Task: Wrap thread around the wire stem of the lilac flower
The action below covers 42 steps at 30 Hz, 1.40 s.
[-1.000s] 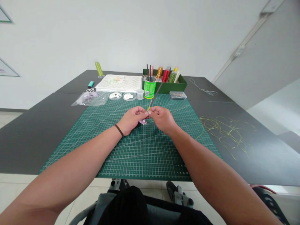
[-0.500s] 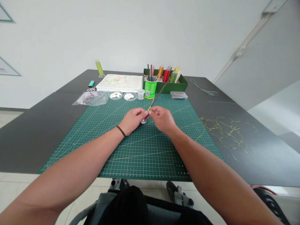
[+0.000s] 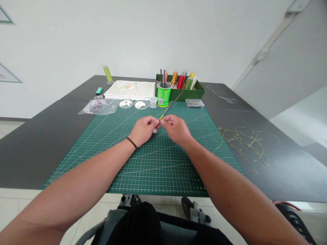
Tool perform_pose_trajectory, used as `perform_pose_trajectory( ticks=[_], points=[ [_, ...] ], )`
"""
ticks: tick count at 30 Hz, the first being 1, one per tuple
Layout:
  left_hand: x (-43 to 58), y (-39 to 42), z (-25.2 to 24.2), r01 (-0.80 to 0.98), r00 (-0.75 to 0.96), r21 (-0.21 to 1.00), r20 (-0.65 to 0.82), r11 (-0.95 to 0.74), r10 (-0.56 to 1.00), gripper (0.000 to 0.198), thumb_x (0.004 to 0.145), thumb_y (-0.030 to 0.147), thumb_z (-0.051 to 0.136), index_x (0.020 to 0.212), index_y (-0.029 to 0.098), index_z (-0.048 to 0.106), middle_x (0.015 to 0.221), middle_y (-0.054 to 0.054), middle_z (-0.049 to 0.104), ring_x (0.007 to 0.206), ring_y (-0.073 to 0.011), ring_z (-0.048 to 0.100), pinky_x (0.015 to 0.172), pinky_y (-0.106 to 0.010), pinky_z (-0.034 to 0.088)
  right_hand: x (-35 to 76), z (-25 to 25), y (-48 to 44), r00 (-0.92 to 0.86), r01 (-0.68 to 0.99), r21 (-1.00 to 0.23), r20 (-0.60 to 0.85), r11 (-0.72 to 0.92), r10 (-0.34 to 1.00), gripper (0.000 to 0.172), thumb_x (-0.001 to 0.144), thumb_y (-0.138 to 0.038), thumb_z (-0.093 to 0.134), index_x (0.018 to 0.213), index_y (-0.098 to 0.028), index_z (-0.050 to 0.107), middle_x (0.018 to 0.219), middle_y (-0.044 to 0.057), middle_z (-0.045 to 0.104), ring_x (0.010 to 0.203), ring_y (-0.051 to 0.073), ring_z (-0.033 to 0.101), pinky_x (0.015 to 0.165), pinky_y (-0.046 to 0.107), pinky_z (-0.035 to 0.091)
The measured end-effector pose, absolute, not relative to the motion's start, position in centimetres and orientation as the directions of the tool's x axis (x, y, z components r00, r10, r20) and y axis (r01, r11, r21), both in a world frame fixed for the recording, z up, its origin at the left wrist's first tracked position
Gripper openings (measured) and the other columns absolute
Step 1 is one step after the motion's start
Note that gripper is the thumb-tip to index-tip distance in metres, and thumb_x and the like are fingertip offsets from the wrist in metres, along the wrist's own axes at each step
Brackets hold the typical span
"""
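Note:
Over the middle of the mat, a thin dark stick slants up and away to the right from between my fingertips. A short yellow-green band wraps its lower part. Thumb and fingers of my left hand are closed around the stick's lower end. Just below them shows a small pale pinkish piece, mostly hidden by the fingers. My right hand is pinched close beside the band, its fingertips almost meeting the left ones. What lies inside that right pinch is too small to make out.
Green cutting mat on a dark table. Behind: a green can with sticks, a green box of coloured rolls, a clear case, dishes of white pieces, a plastic bag, scissors. Right: tangled yellow-green cord.
The stick has tilted slightly further to the right. Both hands have shifted a little, and my right fingertips sit slightly lower along the band.

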<state>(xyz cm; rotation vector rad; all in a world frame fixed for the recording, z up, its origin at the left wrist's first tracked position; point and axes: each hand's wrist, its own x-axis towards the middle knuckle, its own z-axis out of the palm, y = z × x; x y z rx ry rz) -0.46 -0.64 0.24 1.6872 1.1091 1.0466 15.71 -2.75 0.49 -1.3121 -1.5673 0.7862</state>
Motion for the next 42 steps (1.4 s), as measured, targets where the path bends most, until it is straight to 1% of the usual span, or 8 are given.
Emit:
perform_pose_trajectory(
  ticks=[6, 12, 19, 24, 29, 34, 37, 42],
  points=[
    [-0.4, -0.6, 0.2, 0.258, 0.271, 0.929, 0.193, -0.264, 0.943, 0.025, 0.089, 0.034, 0.06, 0.072, 0.018, 0.068, 0.068, -0.001, 0.067, 0.062, -0.0132, 0.056, 0.064, -0.028, 0.041, 15.7, 0.7, -2.9, -0.011, 0.338, -0.914, 0.233, 0.223, 0.972, 0.012, 0.086, -0.03, 0.062, 0.078, -0.02, 0.062, 0.049, -0.008, 0.042, 0.044, 0.009, 0.03, 0.045, 0.027, 0.02],
    [-0.3, -0.5, -0.2, 0.153, 0.268, 0.967, 0.155, -0.201, 0.951, 0.024, 0.087, 0.035, 0.063, 0.072, 0.017, 0.069, 0.071, -0.002, 0.069, 0.063, -0.0127, 0.056, 0.065, -0.027, 0.041, 15.8, 0.9, -2.9, 0.001, 0.346, -0.914, 0.226, 0.212, 0.974, 0.012, 0.085, -0.03, 0.063, 0.077, -0.021, 0.062, 0.049, -0.008, 0.04, 0.044, 0.009, 0.029, 0.045, 0.027, 0.02],
    [-0.1, -0.5, 0.2, -0.086, 0.306, 0.996, 0.023, 0.004, 0.952, 0.022, 0.08, 0.033, 0.073, 0.069, 0.015, 0.068, 0.065, -0.002, 0.067, 0.059, -0.0111, 0.055, 0.063, -0.026, 0.042, 15.8, 0.8, -2.8, -0.004, 0.266, -0.941, 0.214, 0.207, 0.977, 0.015, 0.082, -0.034, 0.064, 0.078, -0.021, 0.061, 0.051, -0.007, 0.048, 0.044, 0.008, 0.032, 0.044, 0.026, 0.021],
    [-0.4, -0.5, 0.4, -0.23, 0.416, 0.96, -0.05, 0.158, 0.908, 0.024, 0.074, 0.032, 0.079, 0.066, 0.013, 0.067, 0.064, -0.003, 0.066, 0.061, -0.0112, 0.058, 0.064, -0.025, 0.043, 15.8, 0.7, -2.8, -0.039, 0.165, -0.968, 0.183, 0.187, 0.982, 0.018, 0.08, -0.038, 0.067, 0.079, -0.02, 0.061, 0.053, -0.006, 0.053, 0.044, 0.007, 0.034, 0.043, 0.025, 0.024],
    [-0.8, -0.5, 0.6, -0.291, 0.512, 0.923, -0.071, 0.251, 0.856, 0.029, 0.069, 0.032, 0.085, 0.067, 0.013, 0.065, 0.063, -0.001, 0.063, 0.063, -0.0126, 0.062, 0.064, -0.026, 0.045, 15.8, 0.8, -2.8, -0.112, 0.054, -0.979, 0.188, 0.195, 0.976, 0.026, 0.079, -0.043, 0.073, 0.078, -0.021, 0.059, 0.049, -0.009, 0.044, 0.046, 0.009, 0.04, 0.044, 0.024, 0.029],
    [-1.3, -0.3, 0.6, -0.303, 0.593, 0.876, -0.136, 0.376, 0.793, 0.024, 0.072, 0.027, 0.083, 0.067, 0.013, 0.065, 0.064, -0.003, 0.064, 0.067, -0.015, 0.067, 0.068, -0.027, 0.049, 15.8, 0.8, -2.8, -0.133, 0.008, -0.983, 0.18, 0.183, 0.975, 0.024, 0.079, -0.039, 0.073, 0.088, -0.019, 0.064, 0.052, -0.009, 0.049, 0.044, 0.007, 0.037, 0.042, 0.023, 0.026],
    [-1.5, -0.2, 0.6, -0.3, 0.644, 0.852, -0.15, 0.428, 0.75, 0.021, 0.076, 0.026, 0.08, 0.068, 0.012, 0.066, 0.062, -0.003, 0.064, 0.07, -0.0166, 0.069, 0.072, -0.028, 0.051, 15.8, 1.0, -3.0, -0.19, -0.076, -0.986, 0.161, 0.149, 0.968, 0.024, 0.077, -0.038, 0.074, 0.091, -0.019, 0.066, 0.053, -0.008, 0.051, 0.049, 0.009, 0.047, 0.045, 0.023, 0.034],
    [-1.4, -0.4, 0.8, -0.295, 0.674, 0.838, -0.158, 0.459, 0.721, 0.019, 0.077, 0.027, 0.079, 0.071, 0.011, 0.068, 0.067, -0.005, 0.066, 0.072, -0.0171, 0.069, 0.075, -0.03, 0.053, 15.7, 1.0, -2.9, -0.206, -0.148, -0.985, 0.123, 0.093, 0.971, 0.025, 0.072, -0.038, 0.077, 0.082, -0.02, 0.063, 0.063, -0.002, 0.065, 0.054, 0.01, 0.056, 0.049, 0.024, 0.041]
  ],
)
